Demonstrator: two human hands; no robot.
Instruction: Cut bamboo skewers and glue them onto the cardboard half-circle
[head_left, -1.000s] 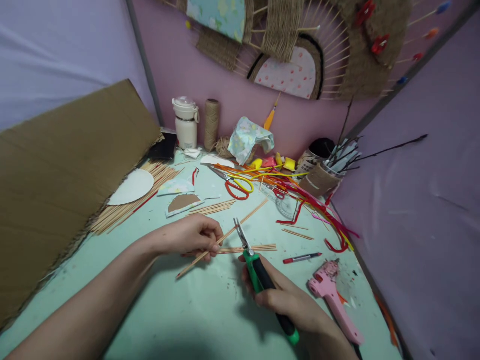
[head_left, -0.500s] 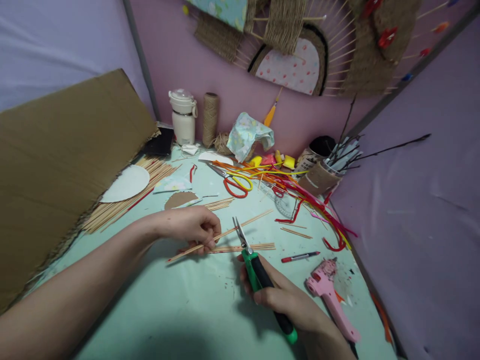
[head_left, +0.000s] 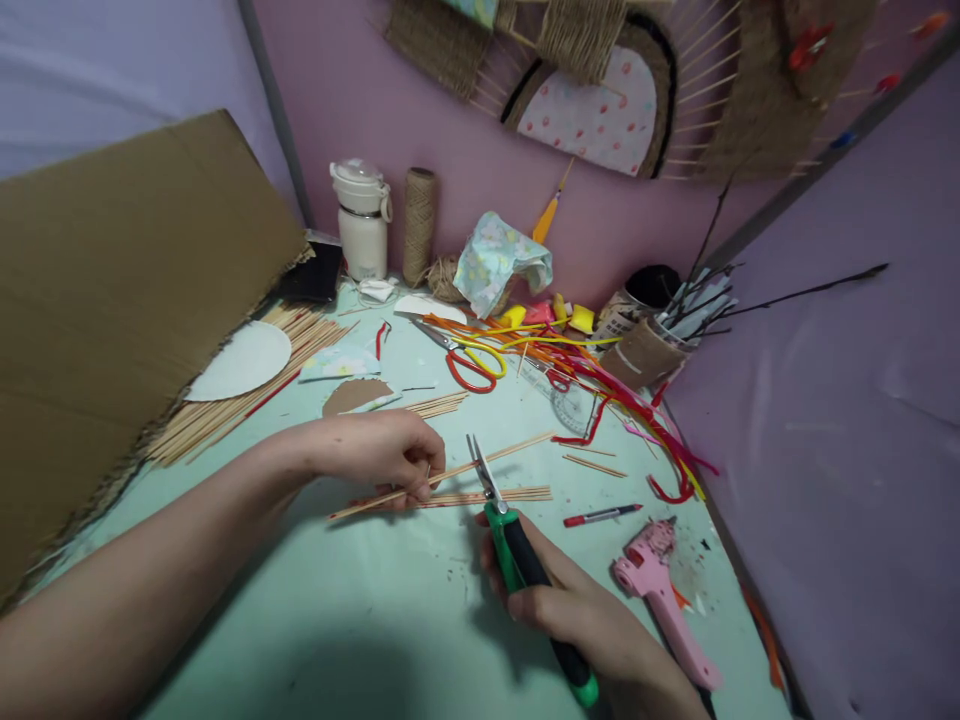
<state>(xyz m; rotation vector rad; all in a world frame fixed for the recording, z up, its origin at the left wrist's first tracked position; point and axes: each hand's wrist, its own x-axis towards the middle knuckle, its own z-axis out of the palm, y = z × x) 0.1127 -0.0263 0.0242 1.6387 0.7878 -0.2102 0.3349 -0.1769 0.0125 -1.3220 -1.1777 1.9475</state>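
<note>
My left hand point(head_left: 401, 455) pinches thin wooden sticks point(head_left: 517, 449), which slant up to the right. Around the sticks stand the slightly parted blades of green and black cutters point(head_left: 521, 560). The handles are wrapped by my right hand point(head_left: 559, 600). Several more sticks point(head_left: 525, 494) lie side by side on the table just beneath, partly covered by my left hand. Reddish marks show on some sticks.
A cardboard sheet point(head_left: 135, 260) leans at the left over a stick pile point(head_left: 225, 410). A red pen point(head_left: 602, 515) and pink glue gun point(head_left: 664, 600) lie right. Scissors point(head_left: 469, 365), colored pipe cleaners point(head_left: 637, 395) and a white bottle point(head_left: 362, 225) are behind.
The held sticks have turned slightly flatter, their right end now lower and further right. The cutters stay around them. The camera view has shifted a little.
</note>
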